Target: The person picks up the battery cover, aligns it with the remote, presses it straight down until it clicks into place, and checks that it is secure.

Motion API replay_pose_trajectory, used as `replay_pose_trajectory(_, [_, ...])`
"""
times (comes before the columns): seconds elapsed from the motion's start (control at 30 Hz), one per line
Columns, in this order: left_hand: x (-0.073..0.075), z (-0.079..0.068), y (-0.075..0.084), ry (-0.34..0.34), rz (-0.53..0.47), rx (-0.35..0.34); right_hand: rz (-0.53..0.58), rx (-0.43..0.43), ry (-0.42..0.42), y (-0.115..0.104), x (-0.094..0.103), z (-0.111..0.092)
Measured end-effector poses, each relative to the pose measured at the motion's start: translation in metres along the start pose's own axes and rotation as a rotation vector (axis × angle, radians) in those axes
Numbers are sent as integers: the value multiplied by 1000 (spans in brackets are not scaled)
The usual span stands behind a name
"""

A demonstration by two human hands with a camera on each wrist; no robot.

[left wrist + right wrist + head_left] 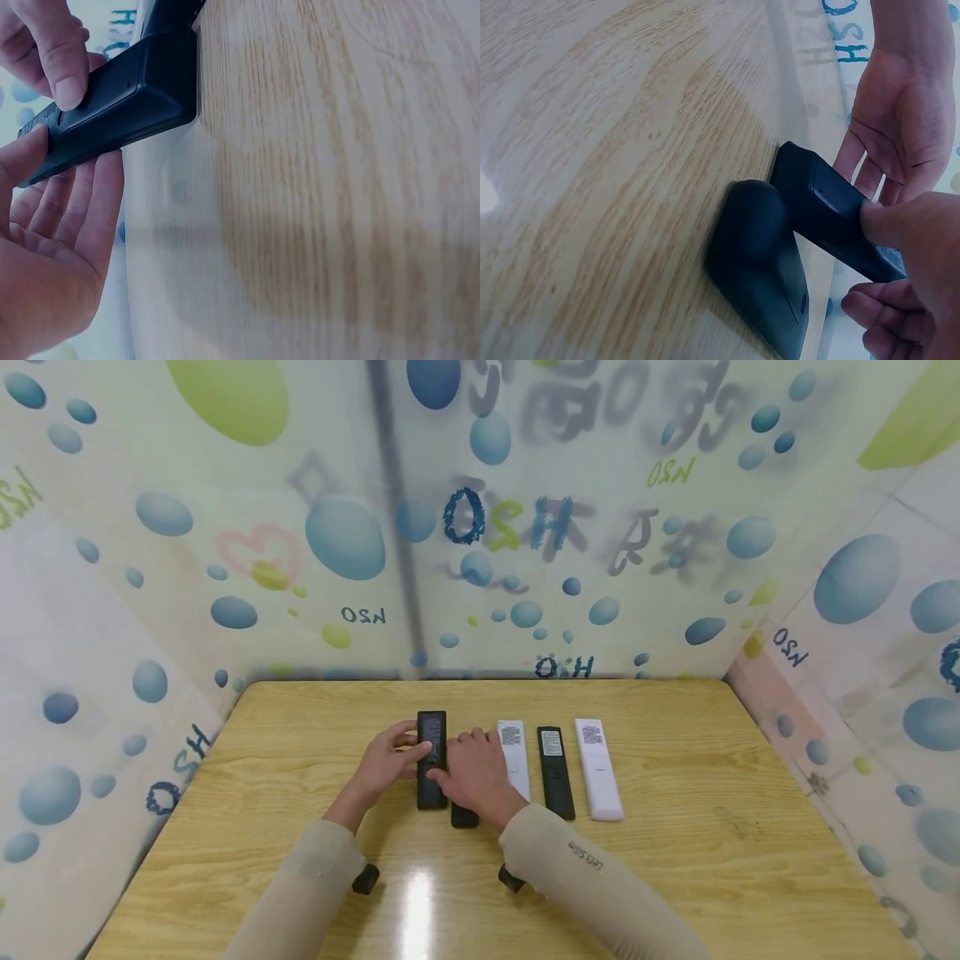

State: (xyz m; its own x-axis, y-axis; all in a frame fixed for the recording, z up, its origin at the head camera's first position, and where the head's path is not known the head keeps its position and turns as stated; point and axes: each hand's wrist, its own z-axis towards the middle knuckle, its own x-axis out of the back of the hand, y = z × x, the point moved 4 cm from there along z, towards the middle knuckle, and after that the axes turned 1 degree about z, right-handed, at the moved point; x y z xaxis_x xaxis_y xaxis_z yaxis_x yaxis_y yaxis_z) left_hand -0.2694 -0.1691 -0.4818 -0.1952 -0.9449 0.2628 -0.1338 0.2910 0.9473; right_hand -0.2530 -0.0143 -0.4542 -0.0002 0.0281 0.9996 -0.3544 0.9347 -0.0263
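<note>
A black remote control (431,792) is back side up in my left hand (384,766), thumb on its back and fingers under its side. Its near end is close to the table; the wrist views show it tilted. My right hand (482,774) presses its thumb on the remote's back cover, its other fingers bent beyond the right edge. Below the right hand lies a second black remote (751,240), mostly hidden in the head view. A white remote (513,745), a third black remote (556,777) and another white remote (600,781) lie to the right, backs up.
The wooden table (300,727) reaches back to a wall (637,577) patterned with blue and green drops. Two small dark objects at the wrists (366,879) show by the sleeves. Light glares off the table's near part.
</note>
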Motion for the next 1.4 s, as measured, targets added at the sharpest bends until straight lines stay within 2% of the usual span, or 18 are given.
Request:
replay_pose_trajectory(0.53, [-1, -3, 2, -8, -4, 11, 37, -70, -39, -2, 0, 5])
replay_pose_trajectory(1.03, [-1, -4, -1, 12, 0, 25, 52, -37, -70, -3, 0, 5])
replay_pose_trajectory(1.23, [-1, -4, -1, 21, -11, 23, 2, -31, -91, -6, 0, 4])
replay_pose_trajectory(1.4, [-1, -4, -1, 29, -3, 23, 4, -24, -89, -6, -2, 4])
